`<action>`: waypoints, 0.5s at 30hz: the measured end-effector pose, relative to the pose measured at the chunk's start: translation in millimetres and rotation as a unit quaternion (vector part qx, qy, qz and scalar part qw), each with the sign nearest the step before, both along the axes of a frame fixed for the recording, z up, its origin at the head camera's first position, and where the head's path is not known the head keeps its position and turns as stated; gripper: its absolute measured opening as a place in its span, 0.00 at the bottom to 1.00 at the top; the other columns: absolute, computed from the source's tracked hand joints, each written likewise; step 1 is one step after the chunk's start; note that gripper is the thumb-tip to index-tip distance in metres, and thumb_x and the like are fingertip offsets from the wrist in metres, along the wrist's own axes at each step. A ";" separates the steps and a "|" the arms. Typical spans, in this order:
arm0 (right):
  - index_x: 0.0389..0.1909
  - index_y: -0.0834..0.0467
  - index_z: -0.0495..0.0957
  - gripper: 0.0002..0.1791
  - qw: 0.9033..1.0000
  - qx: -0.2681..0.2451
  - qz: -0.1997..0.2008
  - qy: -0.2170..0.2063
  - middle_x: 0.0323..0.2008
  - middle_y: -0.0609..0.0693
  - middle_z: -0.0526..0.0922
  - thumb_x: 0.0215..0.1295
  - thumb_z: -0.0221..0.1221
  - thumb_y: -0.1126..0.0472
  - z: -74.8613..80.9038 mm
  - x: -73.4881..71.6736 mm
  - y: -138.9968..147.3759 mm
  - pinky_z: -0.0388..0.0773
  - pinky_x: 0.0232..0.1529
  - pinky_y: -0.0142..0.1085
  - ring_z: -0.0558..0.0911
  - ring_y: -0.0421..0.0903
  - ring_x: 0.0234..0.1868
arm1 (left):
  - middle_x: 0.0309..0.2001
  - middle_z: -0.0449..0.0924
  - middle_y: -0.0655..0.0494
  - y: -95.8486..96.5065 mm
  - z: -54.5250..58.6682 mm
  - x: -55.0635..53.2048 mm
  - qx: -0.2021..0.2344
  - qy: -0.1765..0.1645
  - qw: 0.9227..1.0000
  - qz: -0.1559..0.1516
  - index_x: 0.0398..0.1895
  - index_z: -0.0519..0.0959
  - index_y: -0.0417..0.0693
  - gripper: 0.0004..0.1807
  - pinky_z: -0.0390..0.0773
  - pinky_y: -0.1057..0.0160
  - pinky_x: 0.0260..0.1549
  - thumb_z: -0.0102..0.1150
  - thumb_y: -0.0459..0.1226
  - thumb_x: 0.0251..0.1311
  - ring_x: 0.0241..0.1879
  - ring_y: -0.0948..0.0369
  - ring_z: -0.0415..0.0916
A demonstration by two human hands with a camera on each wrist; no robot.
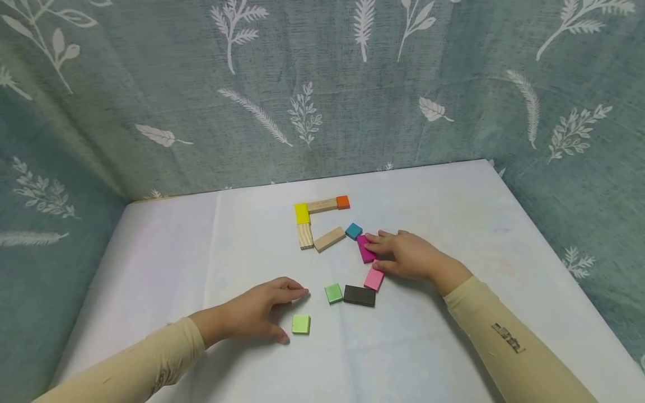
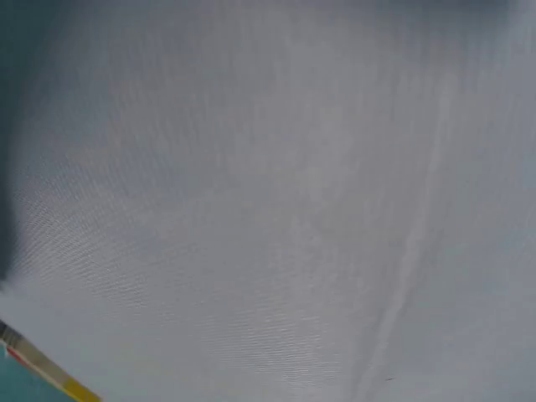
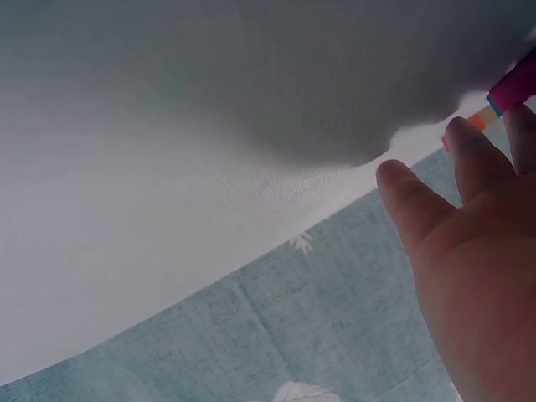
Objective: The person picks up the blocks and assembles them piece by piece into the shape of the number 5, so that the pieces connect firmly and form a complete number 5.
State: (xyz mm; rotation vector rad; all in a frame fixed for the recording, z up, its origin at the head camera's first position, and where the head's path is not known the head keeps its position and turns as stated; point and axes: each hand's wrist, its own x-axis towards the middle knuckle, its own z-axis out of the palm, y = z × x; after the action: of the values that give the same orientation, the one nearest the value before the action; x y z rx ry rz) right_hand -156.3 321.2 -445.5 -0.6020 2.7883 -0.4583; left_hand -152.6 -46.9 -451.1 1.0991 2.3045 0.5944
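Observation:
In the head view, my left hand (image 1: 257, 313) hovers beside a light green block (image 1: 301, 324), with thumb and fingers spread and a gap to the block. My right hand (image 1: 410, 254) reaches in from the right. Its fingertips touch a magenta block (image 1: 366, 249), and its thumb rests at the upper end of a pink block (image 1: 373, 278). A black block (image 1: 359, 296) lies below the pink one, with a green block (image 1: 333, 293) at its left end. Fingers (image 3: 481, 163) of the right hand look extended in the right wrist view, near the magenta block (image 3: 515, 84).
The row curves on through a blue block (image 1: 354, 230), a plain wooden block (image 1: 330, 239), a striped wooden block (image 1: 305, 236), a yellow block (image 1: 302, 213), another wooden block (image 1: 322, 206) and an orange block (image 1: 342, 202). White cloth (image 1: 433, 347) covers the table; patterned curtains (image 1: 322, 101) surround it.

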 end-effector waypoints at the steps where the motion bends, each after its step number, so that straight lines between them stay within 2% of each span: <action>1: 0.70 0.48 0.72 0.31 1.000 0.000 -0.001 -0.001 0.75 0.44 0.67 0.68 0.63 0.46 -0.2 0.2 0.8 0.58 0.73 0.62 0.65 0.53 0.76 | 0.64 0.69 0.63 2.2 -0.6 -0.2 0.000 0.002 1.000 -0.003 0.72 0.70 0.52 0.48 0.72 0.53 0.66 0.81 0.47 0.45 0.65 0.62 0.70; 5: 0.71 0.47 0.72 0.31 1.000 -0.002 -0.009 -0.009 0.75 0.44 0.66 0.68 0.63 0.46 -1.2 1.1 1.9 0.57 0.73 0.62 0.64 0.54 0.77 | 0.60 0.72 0.62 11.5 -1.8 -0.6 0.008 0.025 0.999 -0.018 0.66 0.77 0.50 0.40 0.74 0.56 0.63 0.81 0.45 0.46 0.60 0.62 0.72; 8: 0.71 0.47 0.72 0.31 1.000 -0.003 -0.008 -0.007 0.75 0.44 0.66 0.68 0.63 0.46 -1.7 1.4 1.6 0.58 0.73 0.62 0.64 0.54 0.77 | 0.58 0.73 0.62 14.3 -3.7 1.2 0.013 0.047 0.999 -0.018 0.60 0.82 0.52 0.35 0.75 0.57 0.61 0.82 0.46 0.44 0.57 0.63 0.73; 12: 0.71 0.47 0.72 0.31 1.000 -0.001 -0.004 -0.003 0.75 0.43 0.66 0.68 0.63 0.46 -2.2 0.8 0.6 0.58 0.73 0.62 0.64 0.53 0.77 | 0.54 0.76 0.62 14.5 -7.0 5.4 0.031 0.076 0.997 -0.001 0.53 0.87 0.55 0.28 0.77 0.58 0.57 0.81 0.46 0.45 0.53 0.64 0.74; 15: 0.71 0.47 0.72 0.31 1.000 0.001 -0.005 -0.005 0.75 0.43 0.66 0.68 0.63 0.46 -2.0 0.1 -0.5 0.58 0.74 0.61 0.64 0.52 0.77 | 0.49 0.78 0.65 14.0 -8.8 7.2 0.055 0.077 0.995 0.022 0.51 0.88 0.54 0.24 0.78 0.61 0.52 0.80 0.43 0.47 0.48 0.66 0.75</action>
State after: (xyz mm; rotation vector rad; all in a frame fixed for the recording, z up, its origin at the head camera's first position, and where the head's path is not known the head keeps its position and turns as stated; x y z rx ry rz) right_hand -156.2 320.7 -447.5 -0.5839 2.7836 -0.4585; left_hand -145.4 -32.8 -459.9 1.1860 2.4580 0.6821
